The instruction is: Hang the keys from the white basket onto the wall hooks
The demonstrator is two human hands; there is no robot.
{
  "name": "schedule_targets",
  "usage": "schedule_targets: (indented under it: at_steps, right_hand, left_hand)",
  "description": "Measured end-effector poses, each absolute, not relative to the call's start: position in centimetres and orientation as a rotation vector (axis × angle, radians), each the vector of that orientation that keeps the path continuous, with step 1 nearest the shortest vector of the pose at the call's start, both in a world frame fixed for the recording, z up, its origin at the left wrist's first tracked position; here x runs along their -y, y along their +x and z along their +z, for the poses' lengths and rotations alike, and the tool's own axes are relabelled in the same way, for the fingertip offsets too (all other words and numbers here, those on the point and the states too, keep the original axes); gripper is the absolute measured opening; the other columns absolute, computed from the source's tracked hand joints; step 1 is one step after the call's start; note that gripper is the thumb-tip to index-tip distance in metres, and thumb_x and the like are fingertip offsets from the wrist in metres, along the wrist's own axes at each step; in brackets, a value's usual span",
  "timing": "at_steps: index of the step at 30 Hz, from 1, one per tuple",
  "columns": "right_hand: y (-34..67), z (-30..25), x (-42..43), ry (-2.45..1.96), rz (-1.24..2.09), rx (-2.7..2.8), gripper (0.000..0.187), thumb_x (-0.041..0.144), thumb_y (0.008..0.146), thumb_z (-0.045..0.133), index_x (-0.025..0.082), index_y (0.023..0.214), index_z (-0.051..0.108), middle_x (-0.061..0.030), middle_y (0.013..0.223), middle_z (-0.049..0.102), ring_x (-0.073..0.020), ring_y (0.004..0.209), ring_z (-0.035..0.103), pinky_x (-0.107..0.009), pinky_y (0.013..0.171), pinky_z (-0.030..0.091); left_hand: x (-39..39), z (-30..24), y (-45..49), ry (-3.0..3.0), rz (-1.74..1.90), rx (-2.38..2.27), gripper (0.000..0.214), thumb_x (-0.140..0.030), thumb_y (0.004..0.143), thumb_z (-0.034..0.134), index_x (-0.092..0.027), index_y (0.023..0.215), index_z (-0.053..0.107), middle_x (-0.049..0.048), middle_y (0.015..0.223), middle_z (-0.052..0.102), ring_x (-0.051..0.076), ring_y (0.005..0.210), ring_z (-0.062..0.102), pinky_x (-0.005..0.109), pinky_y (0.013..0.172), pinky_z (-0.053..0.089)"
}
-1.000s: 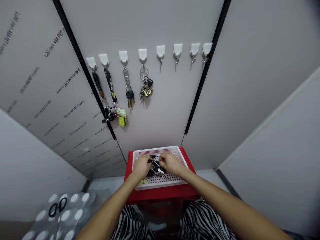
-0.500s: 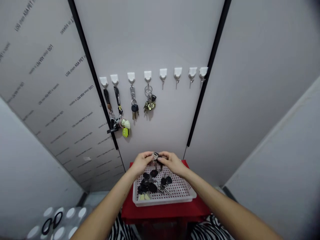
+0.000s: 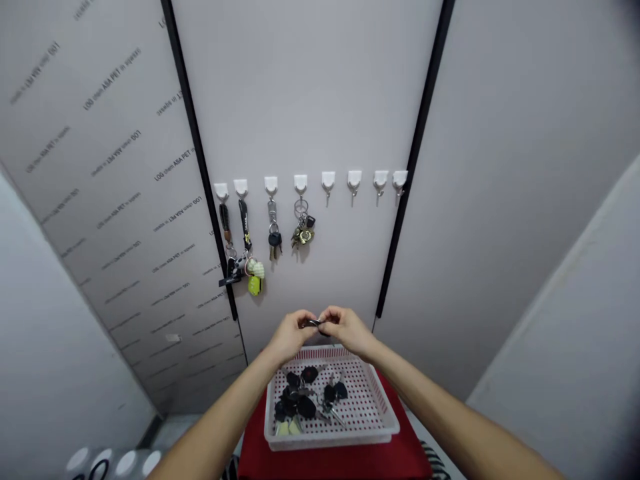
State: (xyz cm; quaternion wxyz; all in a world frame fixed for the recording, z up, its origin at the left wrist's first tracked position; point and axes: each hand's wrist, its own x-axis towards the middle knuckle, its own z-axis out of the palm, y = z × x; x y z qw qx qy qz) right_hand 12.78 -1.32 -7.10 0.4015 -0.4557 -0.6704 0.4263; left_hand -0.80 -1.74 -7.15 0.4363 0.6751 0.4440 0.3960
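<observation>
My left hand point(image 3: 294, 332) and my right hand point(image 3: 347, 329) meet above the far edge of a white plastic basket point(image 3: 335, 440). Both pinch a small bunch of keys point(image 3: 313, 323) between thumbs and fingers. Its metal ring shows at the left fingertips, and a dark part sits under the right thumb; the rest is hidden by my fingers. Inside the basket lies a pile of black-headed keys point(image 3: 305, 407), mostly in the left half. A smaller group of keys point(image 3: 335, 392) rests near the middle, and pale yellow tags point(image 3: 289, 427) lie at the front left corner.
A row of white hooks runs along the wall. Key sets hang on the left ones, including a gold-coloured bunch point(image 3: 304, 235) and a yellow-green fob point(image 3: 255, 285). Hooks to the right, such as this hook point(image 3: 355, 180), hold nothing. The basket stands on a red stool point(image 3: 330, 463). White-capped bottles point(image 3: 125, 463) stand lower left.
The view has tilted up, so hooks and basket appear lower. My hands have lifted the keys away from the basket and brought their fingertips closer together.
</observation>
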Motion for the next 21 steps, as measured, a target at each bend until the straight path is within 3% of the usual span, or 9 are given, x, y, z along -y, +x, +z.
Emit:
schedule_targets:
  at_steps: [6, 13, 21]
  right_hand:
    - [13.6, -4.1, 0.3, -1.254, 0.883, 1.777, 0.011, 0.022, 0.057, 0.047, 0.013, 0.053, 0.050, 0.0049, 0.043, 0.043, -0.0047, 0.040, 0.035, -0.017, 0.041, 0.026]
    - [13.8, 3.8, -1.0, -1.074, 0.775, 1.670, 0.010, 0.022, 0.055, 0.049, 0.012, 0.054, 0.051, 0.0025, 0.047, 0.048, -0.0048, 0.041, 0.039, -0.018, 0.043, 0.033]
    - [13.0, 10.6, -5.2, -0.988, 0.628, 1.395, 0.008, 0.019, 0.056, 0.049, 0.012, 0.057, 0.052, 0.0017, 0.046, 0.047, -0.0056, 0.041, 0.043, -0.020, 0.044, 0.040]
  left_hand:
    - [2.0, -5.6, -0.8, 2.272, 1.219, -1.437, 0.009, -0.014, 0.057, 0.046, -0.018, 0.066, 0.048, -0.0005, 0.073, 0.051, 0.015, 0.076, 0.043, 0.031, 0.071, 0.030]
    - [0.0, 0.1, 0.5, 2.109, 1.366, -1.130, 0.010, -0.019, 0.064, 0.042, -0.017, 0.073, 0.042, -0.0001, 0.076, 0.052, 0.009, 0.073, 0.047, 0.022, 0.067, 0.037]
    - [-2.8, 8.3, 1.4, 2.291, 1.538, -1.354, 0.023, -0.012, 0.063, 0.042, -0.017, 0.084, 0.049, 0.0025, 0.083, 0.055, 0.011, 0.075, 0.049, 0.023, 0.071, 0.037]
